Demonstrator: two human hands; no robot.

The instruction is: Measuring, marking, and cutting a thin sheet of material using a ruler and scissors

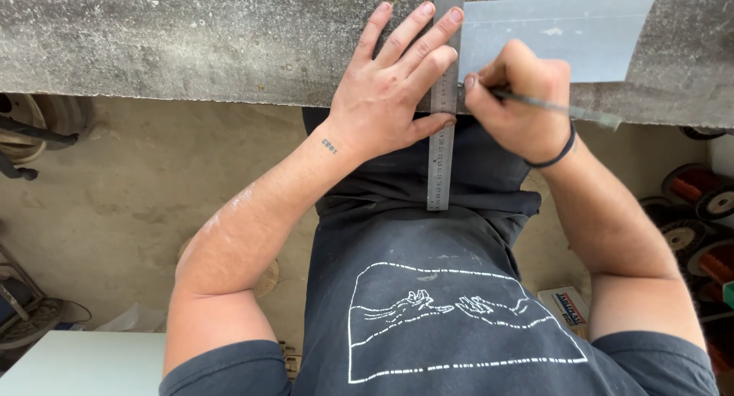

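Note:
My left hand (390, 82) lies flat with spread fingers on a long steel ruler (440, 167), pinning it to a grey concrete bench (191, 37). The ruler runs from the top of the view past the bench's near edge and overhangs toward my body. My right hand (520, 98) grips a thin pencil-like tool (562, 108), its tip against the ruler's right edge. A pale grey-blue sheet (558, 33) lies on the bench to the right of the ruler, partly under my right hand.
Below the bench is a dusty concrete floor (138, 197). Spools of copper wire (699, 212) stand at the right, a small printed box (564, 304) lies near my right elbow, and wheels and metal parts (38, 128) sit at the left. A white surface (76, 361) fills the lower-left corner.

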